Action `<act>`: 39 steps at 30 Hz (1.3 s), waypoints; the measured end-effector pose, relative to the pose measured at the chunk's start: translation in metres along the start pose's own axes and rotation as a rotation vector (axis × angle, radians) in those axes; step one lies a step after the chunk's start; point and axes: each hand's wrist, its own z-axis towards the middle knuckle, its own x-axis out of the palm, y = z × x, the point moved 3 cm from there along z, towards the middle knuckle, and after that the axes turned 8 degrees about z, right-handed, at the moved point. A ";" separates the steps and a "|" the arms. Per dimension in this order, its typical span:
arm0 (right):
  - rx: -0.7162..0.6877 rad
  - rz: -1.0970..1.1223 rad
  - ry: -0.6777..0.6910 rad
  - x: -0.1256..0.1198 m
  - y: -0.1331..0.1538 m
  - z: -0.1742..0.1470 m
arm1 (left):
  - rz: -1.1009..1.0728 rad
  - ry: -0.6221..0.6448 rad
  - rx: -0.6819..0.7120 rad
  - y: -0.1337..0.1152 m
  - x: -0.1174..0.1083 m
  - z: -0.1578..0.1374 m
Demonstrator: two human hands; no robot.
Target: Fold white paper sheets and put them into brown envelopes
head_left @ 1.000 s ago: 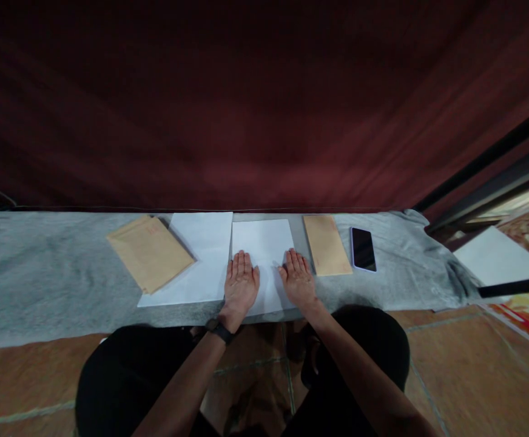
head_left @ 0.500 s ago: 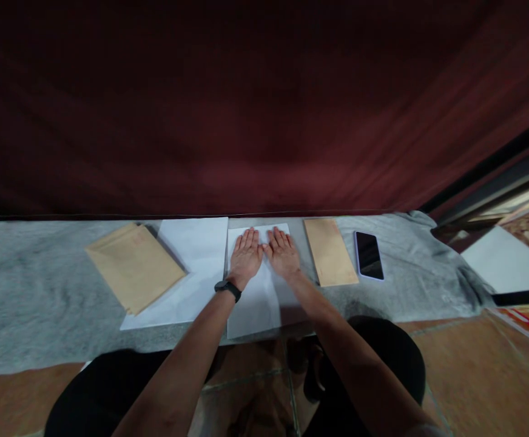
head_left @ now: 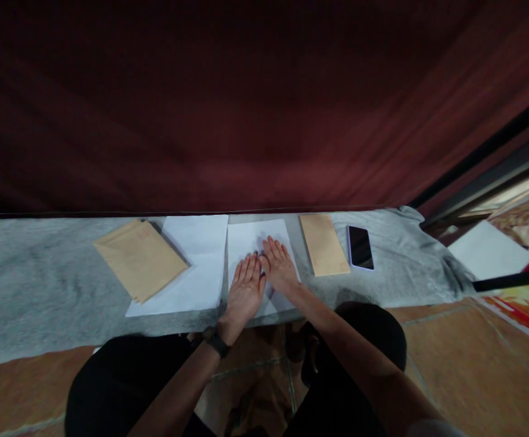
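A white sheet of paper [head_left: 250, 235] lies on the grey cloth in front of me, with both my hands on it. My left hand [head_left: 246, 285] rests flat, fingers stretched out, over the sheet's lower middle; a dark watch is on that wrist. Beside it and slightly farther up, my right hand [head_left: 279, 267] also lies flat with its fingers extended. The thumbs are close together; I cannot tell if they touch. Neither hand grips anything. To the left is a stack of white paper [head_left: 201, 261], partly covered by brown envelopes [head_left: 144, 261].
A single brown envelope [head_left: 324, 246] lies right of the sheet, then a phone [head_left: 360, 247] with a dark screen. Grey cloth [head_left: 41, 273] covers the narrow surface. A dark red curtain [head_left: 246, 133] hangs behind. At far right are a white sheet [head_left: 489, 249] and a black bar [head_left: 514, 279].
Both hands have slid down the sheet toward me, the left one farther. They remain flat. The view has shifted slightly.
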 end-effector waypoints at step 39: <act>0.135 1.201 -0.461 -0.244 -0.003 0.002 | -1.384 0.024 -0.307 0.024 -0.199 0.010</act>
